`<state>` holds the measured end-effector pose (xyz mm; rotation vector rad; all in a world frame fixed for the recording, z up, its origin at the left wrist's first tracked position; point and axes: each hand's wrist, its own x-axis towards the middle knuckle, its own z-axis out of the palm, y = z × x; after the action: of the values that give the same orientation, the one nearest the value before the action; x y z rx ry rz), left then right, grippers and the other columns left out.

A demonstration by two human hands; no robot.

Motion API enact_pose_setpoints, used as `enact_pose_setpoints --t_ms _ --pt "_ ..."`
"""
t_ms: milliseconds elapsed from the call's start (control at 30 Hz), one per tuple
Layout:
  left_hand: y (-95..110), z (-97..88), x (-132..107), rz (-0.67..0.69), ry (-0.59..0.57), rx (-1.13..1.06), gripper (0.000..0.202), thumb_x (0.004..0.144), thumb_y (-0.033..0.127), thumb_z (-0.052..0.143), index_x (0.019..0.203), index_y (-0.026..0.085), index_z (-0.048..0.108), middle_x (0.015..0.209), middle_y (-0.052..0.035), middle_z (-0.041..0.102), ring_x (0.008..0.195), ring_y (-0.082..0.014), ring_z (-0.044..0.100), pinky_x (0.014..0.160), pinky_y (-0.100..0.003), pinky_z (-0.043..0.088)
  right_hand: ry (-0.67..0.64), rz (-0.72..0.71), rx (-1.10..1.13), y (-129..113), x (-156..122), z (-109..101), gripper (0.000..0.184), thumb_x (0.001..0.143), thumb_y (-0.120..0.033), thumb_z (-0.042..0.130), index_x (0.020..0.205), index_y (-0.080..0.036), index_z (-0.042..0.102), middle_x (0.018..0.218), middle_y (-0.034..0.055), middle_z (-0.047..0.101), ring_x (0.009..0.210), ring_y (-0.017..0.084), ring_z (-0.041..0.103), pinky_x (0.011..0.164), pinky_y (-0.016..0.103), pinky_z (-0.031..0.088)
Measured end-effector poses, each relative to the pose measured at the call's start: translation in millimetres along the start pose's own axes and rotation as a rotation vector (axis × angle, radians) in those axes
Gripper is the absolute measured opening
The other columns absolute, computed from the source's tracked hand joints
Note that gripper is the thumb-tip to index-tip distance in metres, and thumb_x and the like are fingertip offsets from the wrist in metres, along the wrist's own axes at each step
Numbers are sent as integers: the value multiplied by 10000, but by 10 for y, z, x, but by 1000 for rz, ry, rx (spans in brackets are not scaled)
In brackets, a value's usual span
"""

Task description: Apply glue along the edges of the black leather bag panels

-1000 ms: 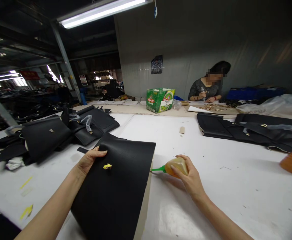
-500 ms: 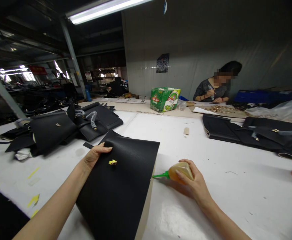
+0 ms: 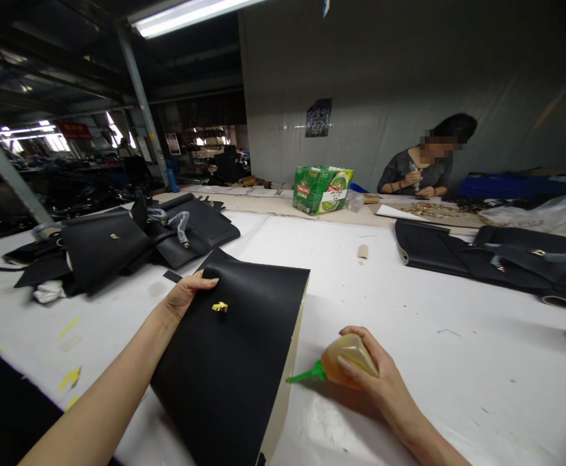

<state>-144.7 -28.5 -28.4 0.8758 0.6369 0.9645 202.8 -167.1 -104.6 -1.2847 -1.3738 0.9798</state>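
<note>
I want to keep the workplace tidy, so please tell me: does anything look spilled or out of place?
No spill shows, but yellow scraps on the white table, at left, and a tan piece beyond the bottle look like stray leftovers.

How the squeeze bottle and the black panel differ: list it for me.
Colour: the squeeze bottle is translucent amber, the black panel opaque. Size: the panel looks far larger than the bottle. Fittings: the bottle ends in a green nozzle, while the panel bears a small yellow-gold piece. Both are held: bottle in the right hand, panel in the left hand.
</note>
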Motion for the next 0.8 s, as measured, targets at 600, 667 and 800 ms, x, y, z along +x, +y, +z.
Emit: enact_pose_setpoints --t_ms 600,667,800 --pt "-12 0 27 19 72 3 293 624 47 653 900 111 725 826 -112 768 846 -330 709 870 -455 535 127 25 31 -9 19 60 436 796 -509 673 1088 -260 466 955 -4 566 824 213 546 717 272 432" --pt "-5 5 23 35 98 8 304 610 53 651 898 120 724 817 -102 769 841 -333 709 850 -460 545 94 27 43 -19 -6 83 443 794 -504 677 1093 -262 458 961 -4 570 821 212 550 718 271 431" --pt "6 12 15 62 150 27 252 588 71 642 822 120 721 771 -95 765 785 -331 715 779 -453 575 -116 106 175 -84 -245 146 456 791 -498 668 1106 -266 434 858 -13 590 758 210 547 659 265 432"
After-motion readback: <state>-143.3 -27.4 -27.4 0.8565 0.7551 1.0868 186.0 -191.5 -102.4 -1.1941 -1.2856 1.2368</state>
